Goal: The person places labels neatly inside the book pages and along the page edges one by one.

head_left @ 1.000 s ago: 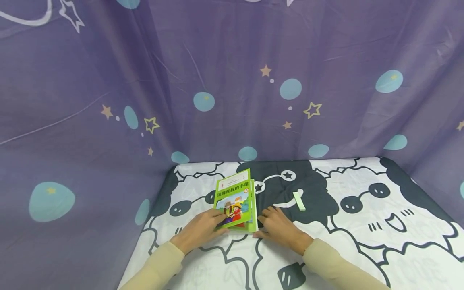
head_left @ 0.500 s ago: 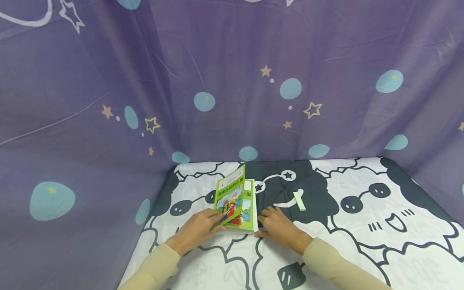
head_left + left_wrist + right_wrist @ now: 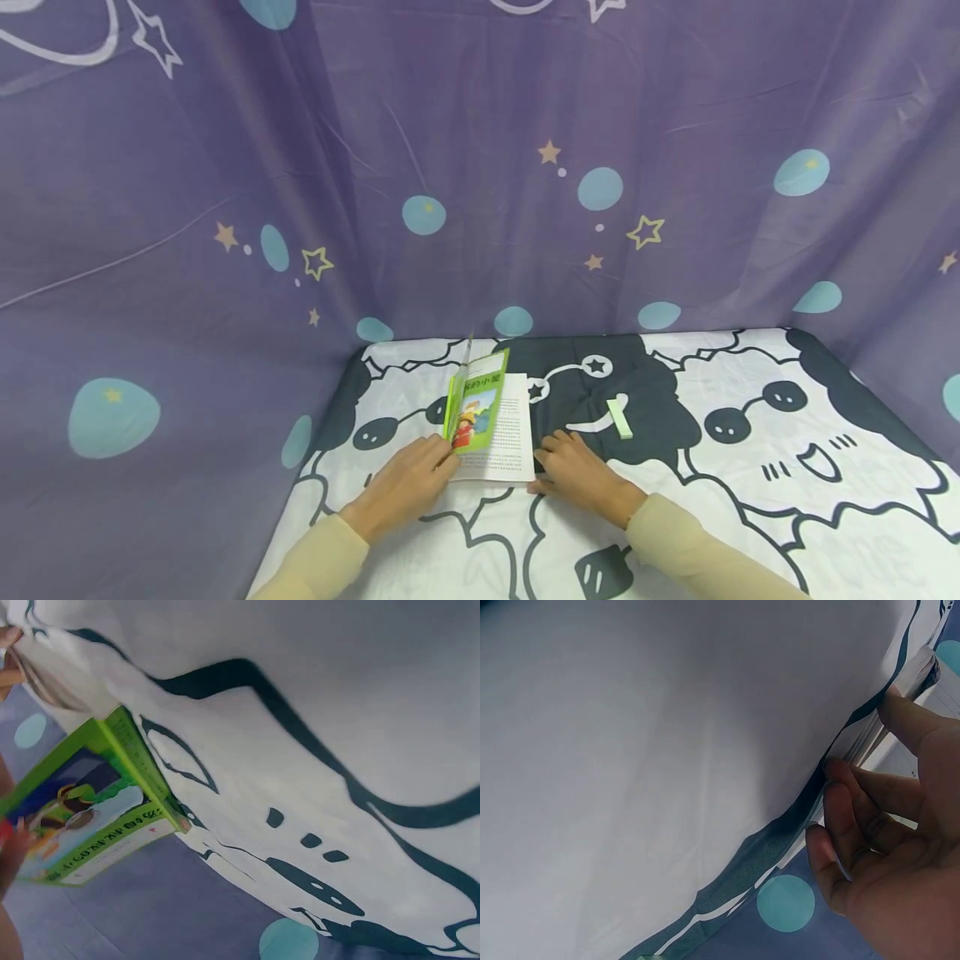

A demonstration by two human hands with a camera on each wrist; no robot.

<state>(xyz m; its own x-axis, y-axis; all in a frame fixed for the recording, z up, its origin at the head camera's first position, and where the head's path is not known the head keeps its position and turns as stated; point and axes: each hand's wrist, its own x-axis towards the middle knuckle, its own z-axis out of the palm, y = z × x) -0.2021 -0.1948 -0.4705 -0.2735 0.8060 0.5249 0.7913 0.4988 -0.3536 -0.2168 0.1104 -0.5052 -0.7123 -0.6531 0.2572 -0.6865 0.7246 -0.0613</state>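
While the purple curtain [image 3: 180, 350] borders the left and far edges of the cloth-covered table [image 3: 885, 550], the left hand [image 3: 416, 475], in a cream sleeve [image 3: 322, 554], lies at the near left corner of an open book [image 3: 491, 425], its bent fingers gripping the part turned up there. The book itself sits between the table's left edge and its middle, with a green picture leaf [image 3: 482, 408] raised at a slant; to the right of that leaf a page of print [image 3: 515, 442] lies flat. At the book's right edge is the right hand [image 3: 577, 473], its bent fingers and thumb against the page edges; I cannot tell whether they pinch them. Farther right, near the table's middle and apart from the hand, lies a pale green block [image 3: 619, 417].
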